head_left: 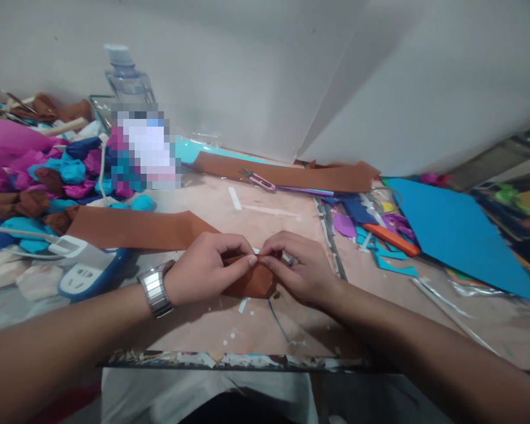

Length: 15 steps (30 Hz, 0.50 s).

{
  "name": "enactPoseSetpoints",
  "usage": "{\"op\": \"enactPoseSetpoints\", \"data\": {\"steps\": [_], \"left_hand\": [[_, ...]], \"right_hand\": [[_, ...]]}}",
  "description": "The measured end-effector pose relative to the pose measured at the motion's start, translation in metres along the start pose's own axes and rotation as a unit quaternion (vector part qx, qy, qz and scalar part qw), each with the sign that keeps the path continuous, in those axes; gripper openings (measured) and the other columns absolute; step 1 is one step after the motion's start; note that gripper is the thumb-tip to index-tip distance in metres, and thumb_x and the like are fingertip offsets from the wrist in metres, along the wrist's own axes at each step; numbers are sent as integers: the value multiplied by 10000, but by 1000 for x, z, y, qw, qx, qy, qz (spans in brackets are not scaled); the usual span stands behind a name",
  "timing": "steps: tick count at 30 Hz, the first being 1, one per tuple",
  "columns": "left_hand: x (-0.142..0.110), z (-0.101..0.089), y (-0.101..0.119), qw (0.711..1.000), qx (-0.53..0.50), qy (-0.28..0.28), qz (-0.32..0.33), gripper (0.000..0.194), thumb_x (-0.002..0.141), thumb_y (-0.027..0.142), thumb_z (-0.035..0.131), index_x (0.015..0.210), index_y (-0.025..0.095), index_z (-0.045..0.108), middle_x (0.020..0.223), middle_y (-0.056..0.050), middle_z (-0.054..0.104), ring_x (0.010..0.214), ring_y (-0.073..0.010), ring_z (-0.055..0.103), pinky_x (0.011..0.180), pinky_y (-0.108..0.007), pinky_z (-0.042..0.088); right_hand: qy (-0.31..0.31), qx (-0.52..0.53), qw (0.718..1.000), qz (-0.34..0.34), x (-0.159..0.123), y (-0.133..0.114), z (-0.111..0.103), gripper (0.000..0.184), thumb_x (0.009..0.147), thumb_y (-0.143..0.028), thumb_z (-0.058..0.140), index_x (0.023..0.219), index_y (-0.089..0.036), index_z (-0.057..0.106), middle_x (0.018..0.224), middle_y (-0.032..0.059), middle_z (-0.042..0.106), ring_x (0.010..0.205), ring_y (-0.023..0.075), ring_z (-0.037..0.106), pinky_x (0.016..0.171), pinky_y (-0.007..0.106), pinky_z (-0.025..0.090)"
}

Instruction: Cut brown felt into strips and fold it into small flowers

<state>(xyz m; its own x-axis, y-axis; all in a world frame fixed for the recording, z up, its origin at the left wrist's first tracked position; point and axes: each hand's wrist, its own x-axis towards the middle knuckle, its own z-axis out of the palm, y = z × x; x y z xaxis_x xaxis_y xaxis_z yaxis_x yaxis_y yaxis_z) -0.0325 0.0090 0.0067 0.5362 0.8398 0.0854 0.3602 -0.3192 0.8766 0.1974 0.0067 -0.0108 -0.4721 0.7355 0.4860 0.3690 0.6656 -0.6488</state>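
Close to the table's front edge, a small piece of brown fabric or paper [251, 284] is pinched along its top edge by both hands. My left hand [214, 262], with a metal watch [156, 290] on the wrist, grips it between thumb and forefinger. My right hand [298, 265] pinches the same edge just beside the left thumb. The fingertips of the two hands nearly meet, and the palms hide part of the piece. A longer brown strip [145, 228] lies behind my left hand. Pink-handled thread snips [258, 180] rest farther back on another brown strip [287, 171].
A blue-and-white power strip [90, 274] with a plugged-in charger [77, 250] stands left. Crumpled colourful bundles [39, 176] and a water bottle [128, 79] are behind it. To the right lie an orange utility knife [391, 238] and a blue sheet [463, 235]. A wall rises behind.
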Motion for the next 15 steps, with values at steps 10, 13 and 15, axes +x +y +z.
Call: {"op": "enactPoseSetpoints", "data": {"steps": [10,13,15], "left_hand": [[0,-1,-2,1000,7,-8,-3,211,972,323,631,930,182,781,820,-9,760,744,-141,655,703,-242,479],[-1,0,-1,1000,20,-10,1,222,980,329,621,922,182,777,806,-9,755,728,-140,650,684,-241,469],[-2,1,-1,999,40,-7,13,230,986,329,612,919,183,777,797,-9,750,715,-137,645,670,-242,456]], "right_hand": [[-26,-7,999,-25,-2,1,-1,82,1000,-184,619,1031,-221,685,959,54,724,859,170,680,774,309,546],[-33,1,999,-13,-3,-1,-1,74,997,-191,611,1015,-223,676,944,54,708,843,174,664,756,315,538],[-36,10,999,-4,-3,-2,0,66,994,-195,608,997,-219,670,927,51,695,818,170,648,736,312,529]]}}
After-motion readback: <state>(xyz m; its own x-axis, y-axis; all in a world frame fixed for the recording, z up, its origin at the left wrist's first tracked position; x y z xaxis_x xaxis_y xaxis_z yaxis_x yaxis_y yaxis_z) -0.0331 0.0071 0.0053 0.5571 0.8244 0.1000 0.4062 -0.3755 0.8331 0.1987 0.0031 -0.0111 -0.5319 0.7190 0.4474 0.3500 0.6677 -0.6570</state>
